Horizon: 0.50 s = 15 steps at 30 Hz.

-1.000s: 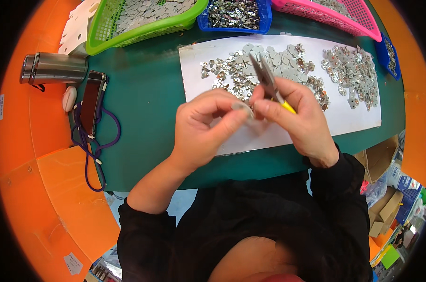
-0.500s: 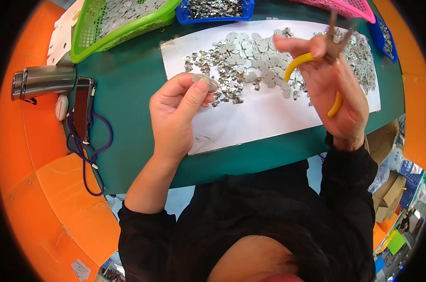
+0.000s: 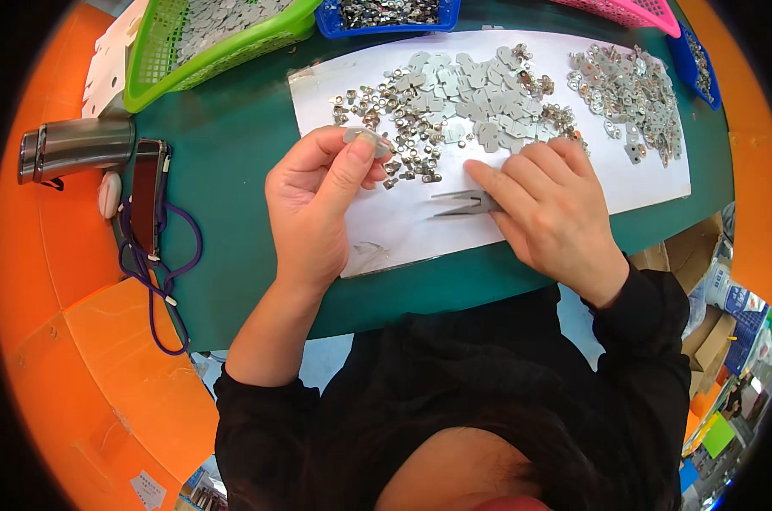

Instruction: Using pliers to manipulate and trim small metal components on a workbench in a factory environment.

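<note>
My left hand pinches a small flat grey metal plate between thumb and fingertips, above the left end of the white sheet. Closed around a pair of pliers, my right hand is held low over the middle of the sheet. The plier jaws point left and stand slightly apart, with nothing between them; the yellow handles are hidden by the hand. Beyond my hands lie a heap of flat grey plates and, to its left, loose small shiny metal fittings.
On the white sheet's right side is another pile of metal parts. A green basket, a blue tray and a pink basket line the far edge. Left stand a steel flask and a phone with a purple cord.
My right hand has come down and left with the pliers, turning palm down so the jaws point left instead of up. My left hand has barely moved and still holds the plate.
</note>
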### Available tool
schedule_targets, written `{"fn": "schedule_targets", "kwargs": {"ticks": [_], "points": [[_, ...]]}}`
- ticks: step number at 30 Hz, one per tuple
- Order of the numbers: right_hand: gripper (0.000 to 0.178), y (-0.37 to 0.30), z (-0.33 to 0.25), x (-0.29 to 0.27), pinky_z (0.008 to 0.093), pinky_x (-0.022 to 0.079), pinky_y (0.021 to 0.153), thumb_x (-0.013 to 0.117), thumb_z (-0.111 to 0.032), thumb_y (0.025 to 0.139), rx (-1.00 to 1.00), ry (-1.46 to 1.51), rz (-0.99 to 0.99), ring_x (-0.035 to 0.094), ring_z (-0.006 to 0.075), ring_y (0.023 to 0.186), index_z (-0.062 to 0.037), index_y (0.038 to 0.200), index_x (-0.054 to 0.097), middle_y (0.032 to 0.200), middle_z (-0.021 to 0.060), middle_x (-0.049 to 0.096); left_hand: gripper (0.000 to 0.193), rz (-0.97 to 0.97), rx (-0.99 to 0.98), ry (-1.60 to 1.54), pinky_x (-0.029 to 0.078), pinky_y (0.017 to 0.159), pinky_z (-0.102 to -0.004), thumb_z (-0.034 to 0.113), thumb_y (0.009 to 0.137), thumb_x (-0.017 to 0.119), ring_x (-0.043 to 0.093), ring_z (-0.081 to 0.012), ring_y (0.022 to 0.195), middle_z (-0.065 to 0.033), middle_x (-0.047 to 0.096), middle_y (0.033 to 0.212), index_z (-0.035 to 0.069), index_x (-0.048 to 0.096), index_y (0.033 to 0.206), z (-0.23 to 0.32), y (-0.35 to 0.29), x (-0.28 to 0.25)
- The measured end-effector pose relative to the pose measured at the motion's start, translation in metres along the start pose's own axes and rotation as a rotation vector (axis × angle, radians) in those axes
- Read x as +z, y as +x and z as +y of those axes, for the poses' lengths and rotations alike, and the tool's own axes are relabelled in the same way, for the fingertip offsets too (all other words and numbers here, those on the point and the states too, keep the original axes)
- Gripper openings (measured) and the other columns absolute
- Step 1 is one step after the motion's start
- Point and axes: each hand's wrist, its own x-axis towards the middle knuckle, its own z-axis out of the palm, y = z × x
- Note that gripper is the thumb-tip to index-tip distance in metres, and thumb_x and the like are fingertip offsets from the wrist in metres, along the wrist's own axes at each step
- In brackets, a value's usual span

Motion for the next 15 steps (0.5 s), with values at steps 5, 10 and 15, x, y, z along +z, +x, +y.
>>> {"fn": "schedule_targets", "kwargs": {"ticks": [5,10,15], "points": [[0.045,-0.015,-0.005,-0.008,0.039,0.044,0.089,0.076,-0.017,0.069,-0.053,0.098,-0.044,0.058,0.0218,0.093,-0.0111,0.112,0.066,0.09,0.0023,0.058,0.014,-0.005,-0.006,0.012,0.048,0.072,-0.0248,0.014,0.095,0.067,0.063,-0.0109,0.078,-0.0074,0.071,0.092,0.001,0.068,0.1,0.002,-0.002,0.0],[0.029,-0.033,-0.011,0.008,0.0399,0.045,0.089,0.077,-0.022,0.073,-0.145,0.071,0.06,0.061,0.0204,0.091,-0.0129,0.099,0.069,0.091,0.0006,0.062,0.018,-0.036,-0.182,-0.191,0.048,0.074,-0.027,0.016,0.095,0.067,0.062,-0.0141,0.077,-0.0099,0.071,0.092,0.0,0.069,0.101,0.002,-0.004,0.003],[0.02,-0.043,-0.009,0.019,0.0401,0.046,0.089,0.077,-0.02,0.076,-0.149,0.045,0.15,0.062,0.0196,0.088,-0.0135,0.093,0.07,0.087,-0.001,0.062,0.02,-0.053,-0.275,-0.274,0.048,0.074,-0.0281,0.019,0.096,0.065,0.062,-0.0153,0.077,-0.0117,0.071,0.091,0.0,0.068,0.102,0.003,-0.004,0.002]]}}
